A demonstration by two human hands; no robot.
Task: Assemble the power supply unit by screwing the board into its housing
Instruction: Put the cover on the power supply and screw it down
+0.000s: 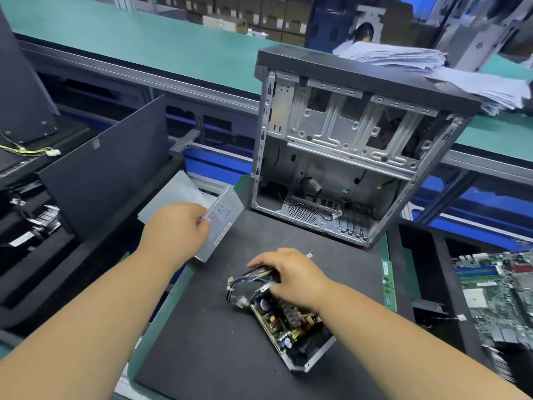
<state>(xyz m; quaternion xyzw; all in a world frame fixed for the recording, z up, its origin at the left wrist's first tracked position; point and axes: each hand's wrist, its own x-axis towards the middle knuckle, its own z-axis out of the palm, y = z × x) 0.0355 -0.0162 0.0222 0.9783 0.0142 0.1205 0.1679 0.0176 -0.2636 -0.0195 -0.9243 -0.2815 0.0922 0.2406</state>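
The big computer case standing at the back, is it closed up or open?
Open. The computer case has no side panel on the side facing us: its bare metal frame, drive brackets and loose cables show inside.

We see both forearms bare right up to the frame's edge, no sleeves in sight. Left hand (pixel 176 228) and right hand (pixel 291 274) are ungloved. No rings, no watch.

Single head-worn wide-angle view, looking forward and steeply down onto the desk (pixel 219 356) from close above. Both forearms enter from the bottom edge. The open computer case (pixel 346 157) stands mid-frame; a conveyor (pixel 144 41) and stacked boxes lie beyond. Straight edges bow toward the frame borders.
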